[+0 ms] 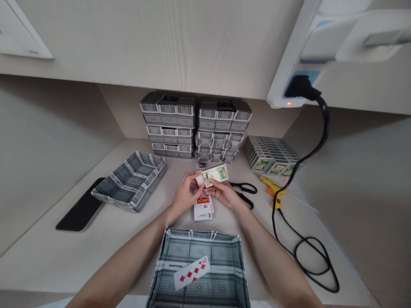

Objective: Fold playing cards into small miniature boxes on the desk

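My right hand (pixel 224 194) pinches a green banknote-like paper (pixel 215 173) between thumb and fingers. Close against its left end, my left hand (pixel 186 191) has its fingers closed on a small white piece of card (pixel 200 179). Just below both hands lies a small pile of playing cards (pixel 203 210), a king among them, partly covered by the fingers. A box made of playing cards (pixel 201 295) stands in front of me between my forearms, with a nine of diamonds (pixel 192 273) inside. Black-handled scissors (pixel 246 188) lie beside my right hand, their blades hidden.
Stacked card boxes (pixel 170 119) rise at the back. Another card tray (pixel 131 179) rests on a black phone-like slab (pixel 80 209) at left. Blocks of cards (pixel 271 155) and a yellow glue gun (pixel 272 188) are at right. A black cable (pixel 326 124) hangs from a power strip (pixel 289 81).
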A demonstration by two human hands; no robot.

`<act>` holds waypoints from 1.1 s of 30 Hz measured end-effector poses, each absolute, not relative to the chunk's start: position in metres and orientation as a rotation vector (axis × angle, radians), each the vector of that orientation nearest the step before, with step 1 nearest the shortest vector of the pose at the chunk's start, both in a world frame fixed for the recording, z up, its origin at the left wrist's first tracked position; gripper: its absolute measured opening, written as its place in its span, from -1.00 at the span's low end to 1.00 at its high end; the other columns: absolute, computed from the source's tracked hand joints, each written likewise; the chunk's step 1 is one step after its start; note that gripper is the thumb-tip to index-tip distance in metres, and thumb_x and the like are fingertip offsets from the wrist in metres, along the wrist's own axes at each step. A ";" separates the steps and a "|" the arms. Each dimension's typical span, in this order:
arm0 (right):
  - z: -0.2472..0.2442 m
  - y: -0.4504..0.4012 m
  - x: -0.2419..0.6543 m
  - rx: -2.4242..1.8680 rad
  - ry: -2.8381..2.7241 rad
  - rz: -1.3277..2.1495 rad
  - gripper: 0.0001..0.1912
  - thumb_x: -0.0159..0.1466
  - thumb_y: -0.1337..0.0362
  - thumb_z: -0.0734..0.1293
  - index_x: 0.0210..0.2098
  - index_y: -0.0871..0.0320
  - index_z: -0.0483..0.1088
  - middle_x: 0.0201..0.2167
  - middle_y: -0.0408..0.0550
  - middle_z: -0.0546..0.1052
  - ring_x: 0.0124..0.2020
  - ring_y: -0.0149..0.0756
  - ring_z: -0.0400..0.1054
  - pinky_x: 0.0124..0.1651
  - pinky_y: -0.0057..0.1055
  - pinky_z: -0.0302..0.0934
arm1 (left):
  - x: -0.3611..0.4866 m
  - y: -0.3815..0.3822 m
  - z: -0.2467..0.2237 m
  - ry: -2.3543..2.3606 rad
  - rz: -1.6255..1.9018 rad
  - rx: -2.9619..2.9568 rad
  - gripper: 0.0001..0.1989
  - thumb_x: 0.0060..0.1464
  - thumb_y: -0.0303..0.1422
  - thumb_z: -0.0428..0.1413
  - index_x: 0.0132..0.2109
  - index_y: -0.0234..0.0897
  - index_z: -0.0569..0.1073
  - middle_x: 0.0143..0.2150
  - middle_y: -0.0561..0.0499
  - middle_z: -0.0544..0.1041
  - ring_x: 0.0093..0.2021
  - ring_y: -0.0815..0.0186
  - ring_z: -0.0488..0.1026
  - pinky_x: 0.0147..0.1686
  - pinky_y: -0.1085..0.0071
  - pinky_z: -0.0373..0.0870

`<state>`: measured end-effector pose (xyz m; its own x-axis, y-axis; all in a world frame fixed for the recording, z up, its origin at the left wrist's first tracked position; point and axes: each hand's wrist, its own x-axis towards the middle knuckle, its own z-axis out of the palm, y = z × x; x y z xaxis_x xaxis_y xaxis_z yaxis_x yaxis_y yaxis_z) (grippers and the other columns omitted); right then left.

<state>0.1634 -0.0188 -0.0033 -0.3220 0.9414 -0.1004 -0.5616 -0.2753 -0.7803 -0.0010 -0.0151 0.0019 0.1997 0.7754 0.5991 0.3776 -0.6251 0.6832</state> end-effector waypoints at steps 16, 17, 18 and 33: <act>-0.006 -0.016 0.160 -0.739 -0.766 1.678 -0.75 0.05 0.29 0.40 -0.28 0.27 0.41 -0.46 -0.03 0.56 -0.49 -0.35 0.46 -0.35 -0.46 0.36 | -0.002 -0.011 -0.009 1.120 1.316 1.958 -0.49 0.11 -0.35 -0.05 0.21 -0.20 0.10 -0.03 -0.07 0.45 -0.13 0.32 0.44 -0.09 0.34 0.37; -0.005 -0.017 0.159 -0.743 -0.783 1.670 -0.75 0.04 0.30 0.40 -0.28 0.28 0.41 -0.46 -0.03 0.56 -0.50 -0.36 0.45 -0.36 -0.47 0.36 | -0.002 -0.009 -0.010 1.139 1.313 1.866 -0.50 0.09 -0.32 -0.02 0.19 -0.23 0.14 -0.08 -0.07 0.49 -0.18 0.32 0.46 -0.13 0.35 0.39; -0.005 -0.017 0.158 -0.747 -0.798 1.662 -0.75 0.04 0.30 0.40 -0.28 0.28 0.41 -0.46 -0.03 0.56 -0.50 -0.37 0.45 -0.36 -0.47 0.35 | -0.002 -0.008 -0.011 1.144 1.307 1.777 -0.51 0.07 -0.29 0.00 0.16 -0.26 0.20 -0.13 -0.07 0.51 -0.22 0.32 0.47 -0.17 0.36 0.41; -0.011 -0.016 0.154 -0.843 -0.922 1.587 -0.75 0.01 0.23 0.41 -0.34 0.25 0.44 -0.49 -0.07 0.55 -0.54 -0.39 0.42 -0.39 -0.45 0.33 | 0.000 -0.005 -0.004 1.196 1.311 1.353 -0.70 -0.16 -0.21 0.17 -0.31 -0.35 0.54 -0.40 -0.04 0.57 -0.46 0.32 0.47 -0.43 0.42 0.41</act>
<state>0.1543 -0.0162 -0.0108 -0.1841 0.9811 -0.0589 -0.4345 -0.1350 -0.8905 0.0001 -0.0054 -0.0043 -0.0211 0.9882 0.1517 0.0607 -0.1502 0.9868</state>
